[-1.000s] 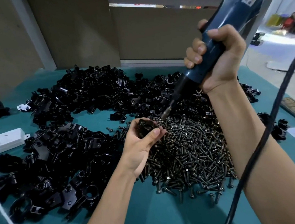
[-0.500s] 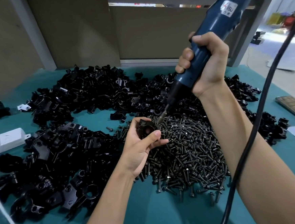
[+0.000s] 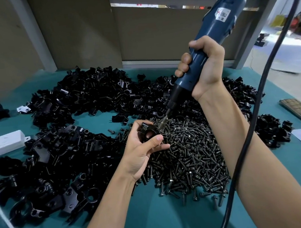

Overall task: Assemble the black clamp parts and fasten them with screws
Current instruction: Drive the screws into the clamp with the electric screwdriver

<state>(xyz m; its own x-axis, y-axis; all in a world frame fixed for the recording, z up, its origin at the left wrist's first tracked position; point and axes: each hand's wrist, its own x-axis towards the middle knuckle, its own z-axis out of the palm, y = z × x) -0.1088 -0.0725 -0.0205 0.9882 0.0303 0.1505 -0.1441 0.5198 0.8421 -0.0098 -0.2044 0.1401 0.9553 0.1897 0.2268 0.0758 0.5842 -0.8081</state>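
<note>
A small black clamp [image 3: 148, 132], its halves closed into a ring, is sitting in the left hand [image 3: 140, 152], which is pinching it between thumb and curled fingers just above the near-left edge of a pile of dark screws [image 3: 191, 157]. The right hand [image 3: 205, 70] is wrapping tightly round a blue electric screwdriver [image 3: 216, 27], which is tilting down to the left. Over the last second I have been watching the driver drop. Its bit [image 3: 162, 125], earlier hanging clear above the clamp, is now meeting the clamp's right side, apparently on a screw there, though I cannot make out the screw head. I am judging that fastening is just beginning. A black cord [image 3: 251, 124] is trailing from the tool past the right forearm. Loose black clamp parts [image 3: 67, 138] are lying heaped across a teal table [image 3: 163, 217], left of and behind the screws. A white power strip [image 3: 6, 141] is lying at the left edge. Beige panels [image 3: 78, 29] are standing behind the table, and a bright floor [image 3: 288, 49] is showing at far right.
</note>
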